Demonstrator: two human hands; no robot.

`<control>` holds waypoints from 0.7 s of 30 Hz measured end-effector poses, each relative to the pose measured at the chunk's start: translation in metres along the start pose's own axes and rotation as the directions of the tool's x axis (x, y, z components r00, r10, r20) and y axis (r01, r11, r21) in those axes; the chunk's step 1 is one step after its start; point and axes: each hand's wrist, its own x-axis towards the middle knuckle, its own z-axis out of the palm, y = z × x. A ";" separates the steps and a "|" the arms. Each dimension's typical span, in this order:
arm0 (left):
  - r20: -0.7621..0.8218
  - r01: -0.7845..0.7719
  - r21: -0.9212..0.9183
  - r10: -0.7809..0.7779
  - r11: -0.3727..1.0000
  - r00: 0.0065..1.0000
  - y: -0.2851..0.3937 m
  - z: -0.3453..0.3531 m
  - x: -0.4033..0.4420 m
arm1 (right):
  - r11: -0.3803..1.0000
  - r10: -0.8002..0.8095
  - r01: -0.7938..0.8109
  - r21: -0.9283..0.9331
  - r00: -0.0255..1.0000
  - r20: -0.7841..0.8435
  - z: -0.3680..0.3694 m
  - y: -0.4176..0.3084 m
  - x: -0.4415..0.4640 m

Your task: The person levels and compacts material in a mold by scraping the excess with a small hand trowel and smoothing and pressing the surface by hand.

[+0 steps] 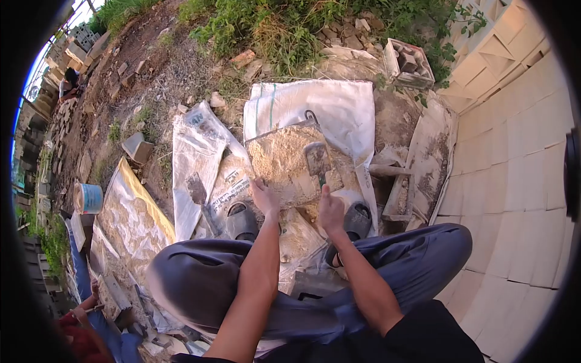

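Observation:
A flat rectangular mould [283, 158], heaped with pale yellow sandy mix, lies on sacks in front of my feet. A bent metal handle [311, 116] sticks out at its far edge. My left hand [265, 197] grips the mould's near left edge, its fingertips partly against the mix. In my right hand [331, 212] is a trowel [316, 158], held by its green handle, with the blade over the right part of the mix. The mix looks smoother near the blade and rougher toward the far left.
White sacks [345, 100] spread beneath and around the mould. Another trowel [196, 189] lies left of my left sandal [242, 221]. Pale blocks [505, 157] are stacked at right, near a box of rubble [410, 62]. A bucket [88, 198] and a co-worker's arm [85, 311] are at left.

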 end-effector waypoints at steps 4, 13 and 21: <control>-0.020 -0.059 -0.016 0.059 0.998 0.998 -0.011 0.005 -0.001 | 0.953 -0.035 0.000 -0.304 0.993 -0.109 0.030 0.095 0.027; -0.034 -0.203 0.174 0.212 0.964 0.977 0.006 0.001 -0.011 | 0.992 -0.117 0.109 -0.058 0.983 -0.140 -0.012 0.007 0.019; 0.017 -0.215 0.171 0.215 0.962 0.976 0.011 0.001 -0.009 | 0.970 -0.039 -0.023 -0.243 0.968 -0.248 0.011 0.079 0.013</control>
